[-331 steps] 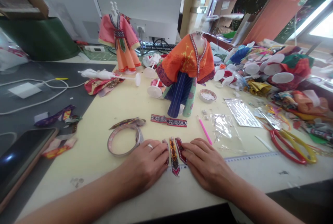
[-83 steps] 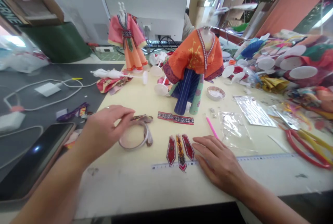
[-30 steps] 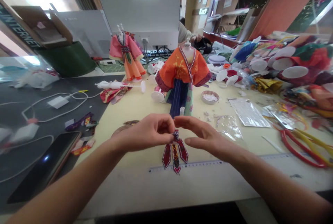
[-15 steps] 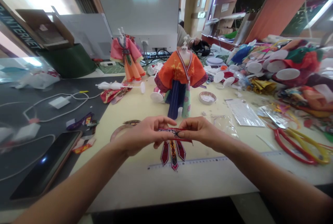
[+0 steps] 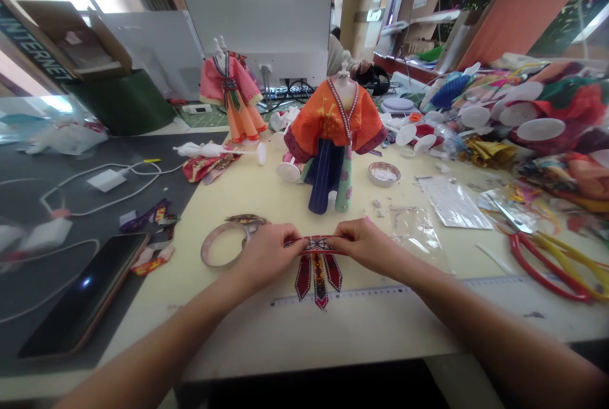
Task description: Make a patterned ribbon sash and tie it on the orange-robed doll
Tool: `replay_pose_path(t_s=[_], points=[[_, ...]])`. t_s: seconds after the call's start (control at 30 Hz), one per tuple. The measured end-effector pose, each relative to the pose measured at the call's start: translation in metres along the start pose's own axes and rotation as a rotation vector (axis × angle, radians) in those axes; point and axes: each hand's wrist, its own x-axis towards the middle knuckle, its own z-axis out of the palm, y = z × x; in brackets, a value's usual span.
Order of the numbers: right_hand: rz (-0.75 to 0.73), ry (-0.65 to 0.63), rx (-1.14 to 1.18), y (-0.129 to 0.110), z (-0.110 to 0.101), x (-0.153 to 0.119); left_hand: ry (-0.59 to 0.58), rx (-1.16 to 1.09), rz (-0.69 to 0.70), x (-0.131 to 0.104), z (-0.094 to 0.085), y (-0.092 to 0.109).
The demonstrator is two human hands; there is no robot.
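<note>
Between my hands a small patterned doll belt [image 5: 318, 245] is stretched level, red-edged with a black-and-white motif. Three pointed red and dark tabs [image 5: 320, 279] with white dotted borders hang or lie below it; how they join it is hidden. My left hand [image 5: 273, 247] pinches the belt's left end, and my right hand [image 5: 364, 244] pinches its right end. Under the tabs a clear ruler [image 5: 380, 292] lies across the pale table. Just behind stands a doll figure in an orange robe [image 5: 335, 117] with a dark blue skirt panel. A roll of tape [image 5: 216, 247] rests left of my left hand.
On the left are a phone [image 5: 85, 295] and white cables with an adapter [image 5: 107, 179]. Red- and yellow-handled scissors [image 5: 547, 263] lie right, near a small dish [image 5: 384, 173] and a heap of doll parts and fabric [image 5: 518, 111]. Behind the monitor [image 5: 257, 22], another person's sleeve [image 5: 337, 57] shows.
My left hand's fingers have closed from a looser hold to a pinch on the belt's end. The belt is pulled straighter, and the tape roll shows more.
</note>
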Motion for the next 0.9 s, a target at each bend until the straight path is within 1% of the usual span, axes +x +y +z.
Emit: replay_pose_path(t_s=[0.13, 0.4, 0.53, 0.73, 0.9], points=[[0.029, 0.016, -0.136, -0.0019, 0.0042, 0.0013, -0.003, 0.151, -0.007, -0.0001, 0.0045, -0.0004], [0.046, 0.042, -0.259, -0.0041, 0.0062, 0.0035, -0.049, 0.27, -0.021, 0.001, 0.0047, 0.0027], [0.053, 0.053, -0.317, -0.0035, 0.0079, 0.0054, -0.06, 0.328, 0.005, 0.0031, 0.0061, 0.0007], [0.053, 0.038, -0.4, 0.0005, 0.009, 0.0074, -0.108, 0.463, 0.041, 0.0057, 0.0059, -0.0029], [0.07, 0.025, -0.439, 0.0018, 0.0087, 0.007, -0.085, 0.545, 0.062, 0.002, 0.0075, -0.0056]])
